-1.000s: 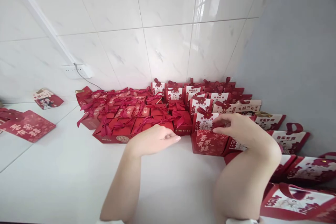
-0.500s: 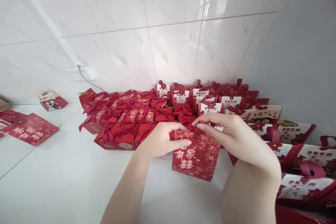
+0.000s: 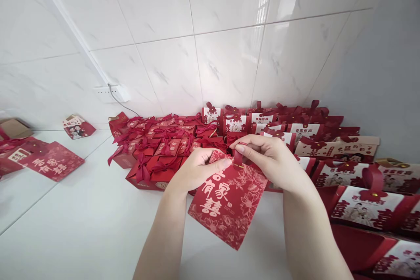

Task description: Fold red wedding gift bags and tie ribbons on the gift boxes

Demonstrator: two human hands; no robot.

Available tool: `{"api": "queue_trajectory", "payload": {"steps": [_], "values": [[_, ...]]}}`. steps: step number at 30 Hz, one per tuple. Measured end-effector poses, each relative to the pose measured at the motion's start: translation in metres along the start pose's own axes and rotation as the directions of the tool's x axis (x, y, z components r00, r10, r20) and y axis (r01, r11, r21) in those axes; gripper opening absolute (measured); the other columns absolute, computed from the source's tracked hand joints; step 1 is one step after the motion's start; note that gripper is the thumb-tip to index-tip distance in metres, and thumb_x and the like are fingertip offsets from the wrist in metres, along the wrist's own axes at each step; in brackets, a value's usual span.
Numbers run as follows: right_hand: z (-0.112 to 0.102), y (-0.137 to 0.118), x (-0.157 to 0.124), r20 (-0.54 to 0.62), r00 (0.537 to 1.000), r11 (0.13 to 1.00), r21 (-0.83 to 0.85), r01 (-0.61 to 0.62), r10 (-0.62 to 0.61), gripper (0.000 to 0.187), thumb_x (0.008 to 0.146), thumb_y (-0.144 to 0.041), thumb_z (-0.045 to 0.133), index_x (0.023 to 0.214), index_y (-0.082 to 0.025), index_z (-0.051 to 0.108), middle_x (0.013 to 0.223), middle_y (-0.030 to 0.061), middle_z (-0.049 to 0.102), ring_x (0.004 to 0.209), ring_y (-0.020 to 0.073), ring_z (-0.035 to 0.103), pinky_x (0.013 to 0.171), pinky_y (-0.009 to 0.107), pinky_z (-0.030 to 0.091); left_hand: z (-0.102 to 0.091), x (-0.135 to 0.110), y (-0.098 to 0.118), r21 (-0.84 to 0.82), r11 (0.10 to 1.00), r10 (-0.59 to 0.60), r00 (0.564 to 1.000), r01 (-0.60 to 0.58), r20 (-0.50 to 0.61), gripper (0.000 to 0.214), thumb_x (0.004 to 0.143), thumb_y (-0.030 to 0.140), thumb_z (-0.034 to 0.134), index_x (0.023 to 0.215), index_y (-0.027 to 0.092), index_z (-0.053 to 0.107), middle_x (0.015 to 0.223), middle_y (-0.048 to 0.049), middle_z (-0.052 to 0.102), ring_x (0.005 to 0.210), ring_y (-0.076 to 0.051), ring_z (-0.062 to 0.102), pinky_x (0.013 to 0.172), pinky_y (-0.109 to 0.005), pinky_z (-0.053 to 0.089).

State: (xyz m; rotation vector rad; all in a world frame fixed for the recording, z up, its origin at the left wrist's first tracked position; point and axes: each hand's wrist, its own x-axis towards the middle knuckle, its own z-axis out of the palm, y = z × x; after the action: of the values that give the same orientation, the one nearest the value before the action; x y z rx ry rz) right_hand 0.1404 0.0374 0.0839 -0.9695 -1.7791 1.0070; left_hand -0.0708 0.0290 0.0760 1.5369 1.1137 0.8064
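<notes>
A red gift bag with pink flowers and white characters hangs tilted between my hands, above the white surface. My left hand pinches its upper left corner, thumb on the front face. With thumb and fingertips, my right hand grips a short red ribbon that comes out at the bag's top edge, beside a small gold-coloured strip. The fingers behind the bag are hidden.
Rows of small red boxes with bows stand behind my hands along the tiled wall. Several red and white gift bags fill the right side. At left lie a flat red bag and a small box. A socket strip is on the wall.
The bag has tilted, its lower end swinging left and nearer to me. The ribbon in my right hand now shows more clearly above the bag's edge. The view has shifted slightly left.
</notes>
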Motion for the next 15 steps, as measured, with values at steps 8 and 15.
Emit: {"api": "queue_trajectory", "payload": {"steps": [8,15], "values": [[0.009,0.004,0.003,-0.156,0.988,0.999,0.030,-0.012,0.017,0.027,0.093,-0.045,0.063,0.093,-0.021,0.075,0.072,0.0009,0.069,0.062,0.0130,0.054,0.059,0.027,0.041,0.009,0.004,0.001,-0.001,0.999,-0.035,0.989,0.035,-0.146,0.033,0.074,0.046,0.082,0.082,0.017,0.069,0.081,-0.0030,0.072,0.074,-0.019,0.068,0.068,-0.029,0.051],[0.017,0.012,0.008,-0.177,0.984,0.997,0.082,0.013,0.001,0.026,0.090,-0.044,0.068,0.100,-0.023,0.079,0.074,0.0011,0.071,0.065,0.0143,0.058,0.062,0.029,0.046,0.007,0.004,0.001,0.071,0.997,0.038,0.989,-0.028,-0.146,0.032,0.076,0.046,0.080,0.081,0.016,0.070,0.078,-0.0021,0.070,0.073,-0.018,0.066,0.069,-0.029,0.050]]}}
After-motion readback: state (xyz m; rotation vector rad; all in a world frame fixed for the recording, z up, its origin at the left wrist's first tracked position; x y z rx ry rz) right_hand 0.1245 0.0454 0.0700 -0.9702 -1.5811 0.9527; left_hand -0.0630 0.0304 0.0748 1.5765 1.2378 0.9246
